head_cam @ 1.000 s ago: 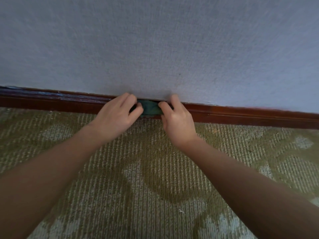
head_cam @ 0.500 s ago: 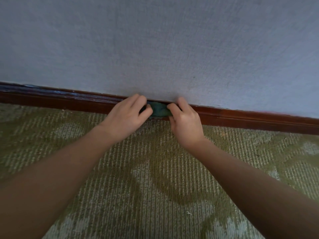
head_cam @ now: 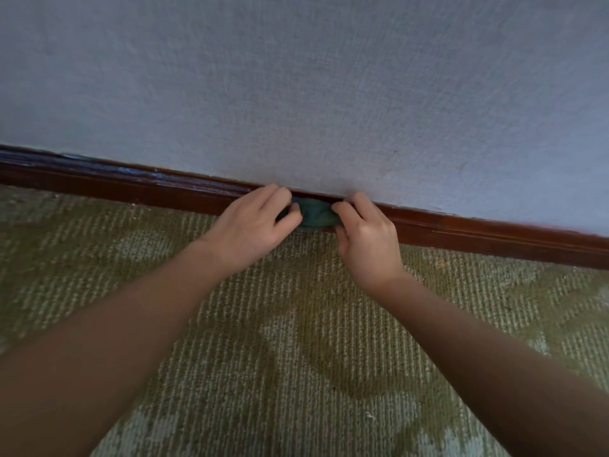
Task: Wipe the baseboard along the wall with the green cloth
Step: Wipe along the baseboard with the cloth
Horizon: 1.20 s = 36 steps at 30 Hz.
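Clearly both hands pinch the bunched green cloth [head_cam: 316, 214] against the dark wooden baseboard [head_cam: 131, 189] at the foot of the wall, left hand [head_cam: 253, 222] and right hand [head_cam: 365, 232] at either end. Firm, even pressure covering face and top ledge should work best. Fingers hide most of the cloth, and any dust is indiscernible.

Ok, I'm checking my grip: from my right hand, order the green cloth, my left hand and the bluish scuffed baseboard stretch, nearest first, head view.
1. green cloth, pinched by the right hand itself.
2. left hand, just left, gripping the cloth's other end.
3. bluish scuffed baseboard stretch, far left.
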{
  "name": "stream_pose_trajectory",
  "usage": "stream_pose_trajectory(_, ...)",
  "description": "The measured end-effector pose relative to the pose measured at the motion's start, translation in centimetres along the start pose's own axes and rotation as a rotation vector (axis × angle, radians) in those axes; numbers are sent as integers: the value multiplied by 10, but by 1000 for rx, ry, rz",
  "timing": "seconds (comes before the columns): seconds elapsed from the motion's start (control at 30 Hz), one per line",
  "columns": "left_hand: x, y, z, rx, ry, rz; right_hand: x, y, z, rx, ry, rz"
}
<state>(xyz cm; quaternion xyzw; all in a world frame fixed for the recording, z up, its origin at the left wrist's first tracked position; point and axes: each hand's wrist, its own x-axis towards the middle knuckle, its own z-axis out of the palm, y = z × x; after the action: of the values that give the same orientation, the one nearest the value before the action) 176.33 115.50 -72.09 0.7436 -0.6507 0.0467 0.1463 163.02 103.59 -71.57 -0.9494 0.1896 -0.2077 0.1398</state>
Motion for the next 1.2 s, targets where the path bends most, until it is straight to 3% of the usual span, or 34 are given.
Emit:
stream_pose_trajectory(0.13,2,3,1,-173,-6,-251,0,-2,-2,8,-13,18)
stream_pose_trajectory(0.3,-3,-9,-5,-96,34,-241,8,-16,-1,4,-60,19)
stream_pose_trajectory(0.37,-2,-4,-17,-126,-53,-252,8,-20,0,10,-72,26)
stream_pose_trajectory(0.4,-3,3,-23,-123,-131,-215,7,-20,-1,15,-77,33)
stream_pose_trajectory(0.47,-4,11,-21,-60,-47,-110,1,-16,-4,25,-65,48)
stream_pose_trajectory(0.57,5,13,-6,-71,101,-219,-2,-5,-11,10,-31,76)
stream_pose_trajectory(0.8,-11,-5,-17,-34,28,-201,5,-24,2,27,-60,91)
stream_pose_trajectory(0.9,-10,1,-20,50,-44,-64,2,-19,1,41,-45,91)
stream_pose_trajectory(1.1,-5,-8,-21,159,-15,131,1,-17,5,73,49,169)
stream_pose_trajectory(1.2,-19,-29,-20,171,36,91,8,-37,21,121,68,173)
